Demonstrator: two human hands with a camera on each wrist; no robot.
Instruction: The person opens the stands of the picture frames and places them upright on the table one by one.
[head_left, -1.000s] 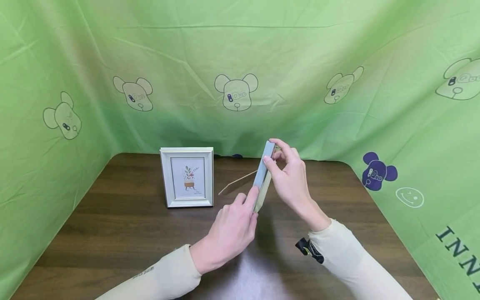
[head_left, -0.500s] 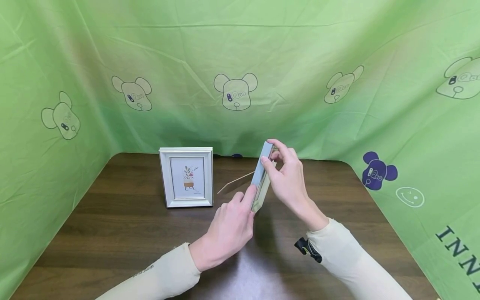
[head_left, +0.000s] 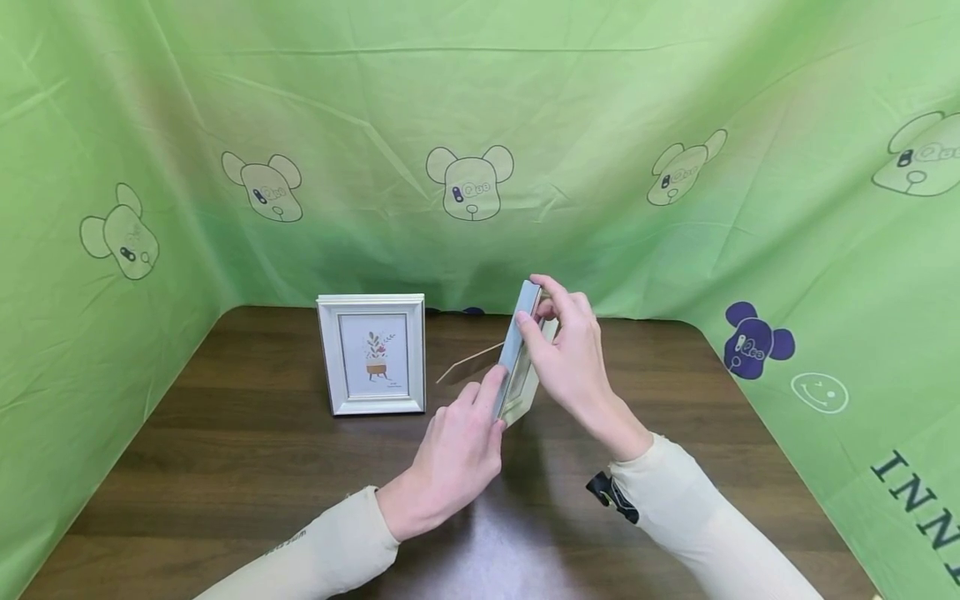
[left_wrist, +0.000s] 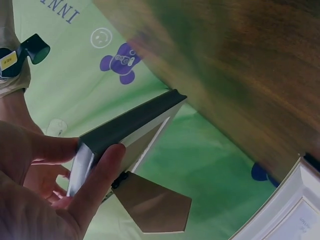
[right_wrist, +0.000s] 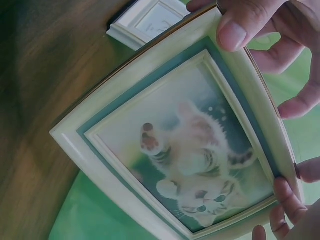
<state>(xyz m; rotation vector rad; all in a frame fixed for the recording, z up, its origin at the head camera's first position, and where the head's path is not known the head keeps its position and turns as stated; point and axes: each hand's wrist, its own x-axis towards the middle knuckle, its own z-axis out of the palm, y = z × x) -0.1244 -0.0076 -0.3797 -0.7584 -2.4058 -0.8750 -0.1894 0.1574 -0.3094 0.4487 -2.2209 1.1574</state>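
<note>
A picture frame with a pale moulding is held up above the table, tilted and seen nearly edge-on in the head view. Its kitten picture shows in the right wrist view. From its back a brown stand flap sticks out. My left hand grips the lower end of the frame's edge, index finger lying along it. My right hand holds the upper end, thumb on the near edge and fingers over the far corner. Some fingertips are hidden behind the frame.
A second white picture frame, with a potted-plant print, stands upright on the wooden table, left of the held one. Green cloth with bear-head prints hangs around the table's back and sides.
Both hands have shifted slightly left with the held frame. It has turned a little, so more of its front shows in the head view. The standing frame stays in place.
</note>
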